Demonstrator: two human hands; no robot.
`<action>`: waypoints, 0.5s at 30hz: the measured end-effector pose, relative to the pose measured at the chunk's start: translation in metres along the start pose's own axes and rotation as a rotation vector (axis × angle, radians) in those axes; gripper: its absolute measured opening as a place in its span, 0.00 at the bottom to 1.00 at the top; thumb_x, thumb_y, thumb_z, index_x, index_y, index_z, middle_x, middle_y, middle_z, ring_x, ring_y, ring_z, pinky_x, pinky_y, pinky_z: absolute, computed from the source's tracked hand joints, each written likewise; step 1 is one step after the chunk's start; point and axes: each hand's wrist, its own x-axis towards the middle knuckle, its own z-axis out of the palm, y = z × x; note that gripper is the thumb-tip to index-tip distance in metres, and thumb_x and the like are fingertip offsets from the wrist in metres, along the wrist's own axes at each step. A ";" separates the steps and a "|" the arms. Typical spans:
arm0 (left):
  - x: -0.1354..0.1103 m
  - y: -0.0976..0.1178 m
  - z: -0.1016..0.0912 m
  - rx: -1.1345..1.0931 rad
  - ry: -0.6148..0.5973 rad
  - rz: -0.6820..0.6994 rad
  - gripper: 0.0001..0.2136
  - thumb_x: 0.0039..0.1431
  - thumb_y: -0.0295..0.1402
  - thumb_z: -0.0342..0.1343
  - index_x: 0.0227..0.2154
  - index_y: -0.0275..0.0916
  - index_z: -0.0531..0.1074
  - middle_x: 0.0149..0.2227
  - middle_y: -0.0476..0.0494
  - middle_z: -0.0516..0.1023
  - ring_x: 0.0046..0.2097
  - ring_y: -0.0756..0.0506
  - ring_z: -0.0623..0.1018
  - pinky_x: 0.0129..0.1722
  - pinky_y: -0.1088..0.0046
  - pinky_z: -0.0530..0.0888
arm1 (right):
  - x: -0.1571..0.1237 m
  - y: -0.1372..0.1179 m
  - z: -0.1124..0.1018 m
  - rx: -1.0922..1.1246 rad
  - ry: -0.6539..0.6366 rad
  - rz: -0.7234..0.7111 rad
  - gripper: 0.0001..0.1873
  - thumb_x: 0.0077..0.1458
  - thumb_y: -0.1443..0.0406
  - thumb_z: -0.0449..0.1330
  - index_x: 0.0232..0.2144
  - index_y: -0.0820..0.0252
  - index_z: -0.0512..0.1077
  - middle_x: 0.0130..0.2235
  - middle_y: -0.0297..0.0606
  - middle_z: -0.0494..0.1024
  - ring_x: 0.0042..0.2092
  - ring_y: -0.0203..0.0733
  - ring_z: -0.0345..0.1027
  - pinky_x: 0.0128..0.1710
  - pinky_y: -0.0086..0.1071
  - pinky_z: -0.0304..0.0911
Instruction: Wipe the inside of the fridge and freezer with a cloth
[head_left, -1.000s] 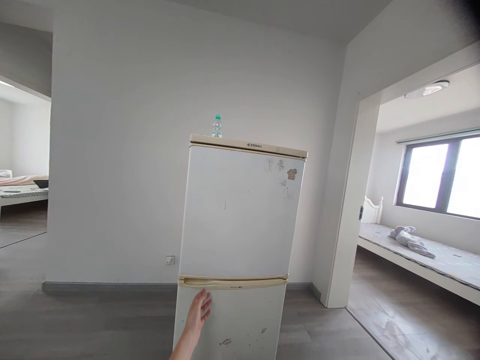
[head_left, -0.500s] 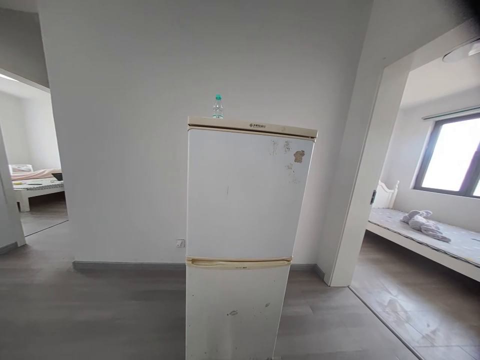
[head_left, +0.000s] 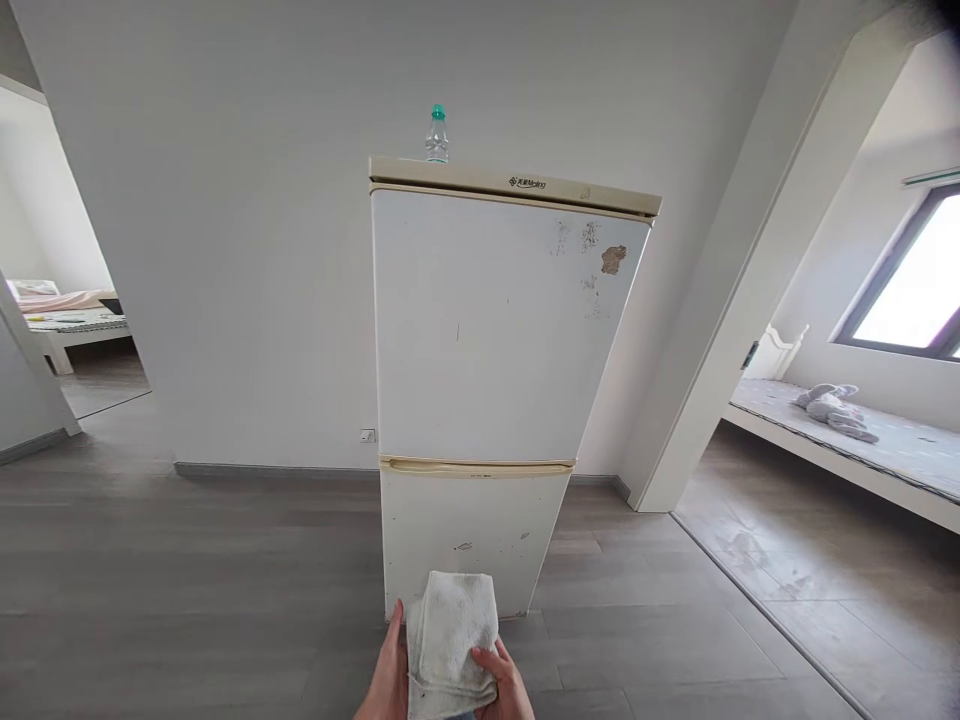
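A folded white cloth (head_left: 454,635) is held between my two hands at the bottom of the view. My left hand (head_left: 386,670) grips its left edge, thumb up and the other fingers hidden behind the cloth. On the right edge, my right hand (head_left: 506,685) is closed with its thumb pressed on the front of the cloth. Beyond the cloth stands a white two-door refrigerator (head_left: 487,330) with a yellowed top and handle strip. Both of its doors are closed. Brown and dark stains mark the upper door's right corner. The hands are apart from the refrigerator.
A clear bottle (head_left: 436,140) with a green cap stands on top of the refrigerator. Behind it is a grey wall (head_left: 247,250) with a socket (head_left: 367,436). Doorways on both sides show beds; a plush toy (head_left: 832,408) lies on the right bed (head_left: 900,440).
Both hands have come into view from below, holding the folded cloth. The view has tilted down and come closer, so the refrigerator sits higher and its base shows.
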 end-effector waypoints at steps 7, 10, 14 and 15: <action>-0.007 0.018 0.016 -0.138 -0.179 -0.110 0.22 0.45 0.40 0.61 0.44 0.37 0.72 0.39 0.38 0.85 0.50 0.37 0.79 0.54 0.58 0.74 | -0.008 -0.024 0.002 -0.349 0.208 -0.308 0.42 0.31 0.57 0.67 0.52 0.57 0.62 0.46 0.45 0.73 0.45 0.52 0.69 0.39 0.37 0.66; -0.009 0.019 0.020 -0.048 -0.134 -0.079 0.22 0.45 0.39 0.62 0.43 0.36 0.72 0.37 0.39 0.85 0.45 0.37 0.81 0.51 0.59 0.75 | -0.015 -0.030 0.007 -0.645 0.343 -0.494 0.35 0.38 0.53 0.64 0.50 0.56 0.66 0.49 0.45 0.70 0.49 0.52 0.65 0.45 0.37 0.62; -0.022 0.024 0.032 0.200 -0.208 0.037 0.21 0.46 0.43 0.60 0.43 0.37 0.74 0.43 0.38 0.84 0.49 0.35 0.79 0.56 0.55 0.71 | -0.023 -0.033 0.028 -0.789 0.230 -0.509 0.24 0.48 0.46 0.57 0.41 0.55 0.70 0.43 0.42 0.72 0.39 0.46 0.67 0.39 0.36 0.63; -0.028 0.026 0.036 0.257 -0.232 0.071 0.21 0.46 0.43 0.61 0.42 0.38 0.75 0.44 0.39 0.84 0.52 0.35 0.77 0.58 0.54 0.69 | -0.024 -0.032 0.034 -0.795 0.216 -0.513 0.24 0.48 0.45 0.57 0.39 0.56 0.70 0.41 0.42 0.73 0.37 0.44 0.67 0.38 0.35 0.63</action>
